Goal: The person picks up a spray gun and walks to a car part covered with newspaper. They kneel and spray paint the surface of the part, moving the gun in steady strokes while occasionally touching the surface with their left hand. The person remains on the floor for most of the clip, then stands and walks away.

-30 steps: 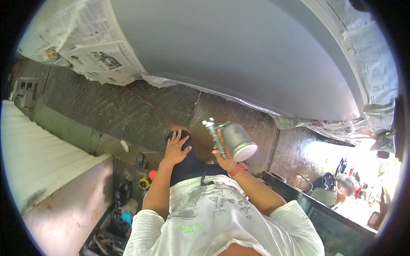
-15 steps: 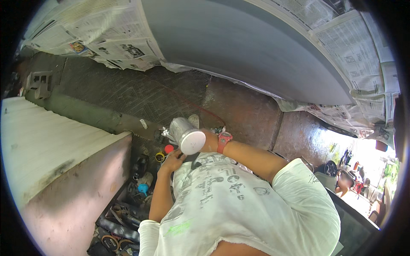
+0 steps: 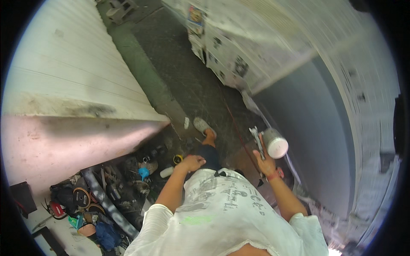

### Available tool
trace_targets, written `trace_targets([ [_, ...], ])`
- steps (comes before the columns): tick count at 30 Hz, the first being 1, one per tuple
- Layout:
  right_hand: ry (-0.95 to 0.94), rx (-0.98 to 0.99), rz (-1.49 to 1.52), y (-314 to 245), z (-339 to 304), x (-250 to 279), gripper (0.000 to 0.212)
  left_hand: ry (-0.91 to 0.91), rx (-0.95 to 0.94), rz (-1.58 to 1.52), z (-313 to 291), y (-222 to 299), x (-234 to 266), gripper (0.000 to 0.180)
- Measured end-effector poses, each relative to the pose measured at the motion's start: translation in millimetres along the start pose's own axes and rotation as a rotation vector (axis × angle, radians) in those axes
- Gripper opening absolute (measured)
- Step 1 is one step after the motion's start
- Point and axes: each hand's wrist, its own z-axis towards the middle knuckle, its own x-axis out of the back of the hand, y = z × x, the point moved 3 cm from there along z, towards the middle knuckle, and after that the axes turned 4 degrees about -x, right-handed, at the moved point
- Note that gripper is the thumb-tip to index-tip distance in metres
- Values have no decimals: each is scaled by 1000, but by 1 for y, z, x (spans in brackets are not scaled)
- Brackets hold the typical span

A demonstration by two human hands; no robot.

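My right hand [image 3: 267, 164] grips a paint spray gun [image 3: 257, 138] by its handle, out to the right beside the grey panel. Its cup [image 3: 273, 143], with a pale round lid, sits on top and faces me. At my waist, over the dark shorts, is my left hand [image 3: 193, 162], apart from the gun. Its fingers are loosely bent and nothing shows in them. The grey panel [image 3: 307, 115] stands at the right, edged with taped newspaper [image 3: 273, 47].
A thin red hose [image 3: 232, 113] runs along the dark floor. At left stands a pale ridged metal structure [image 3: 77, 77]. Below it lie a blue funnel [image 3: 144, 172], a white bottle [image 3: 166, 172], a yellow tape roll [image 3: 177, 159], sanding discs [image 3: 81, 197] and other clutter.
My view has turned left, so the panel now lies at the right. The spray gun has moved out to the right in my right hand, and my left hand has come away from beside it.
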Motion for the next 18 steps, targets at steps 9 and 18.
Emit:
trace_targets([
  [9,-186,-98,-32,-85,183,-19,81,352,-30,-252,1,-37,171,62],
  [18,-278,12,240,-255,373,-60,65,946,-430,-159,-64,77,427,62],
])
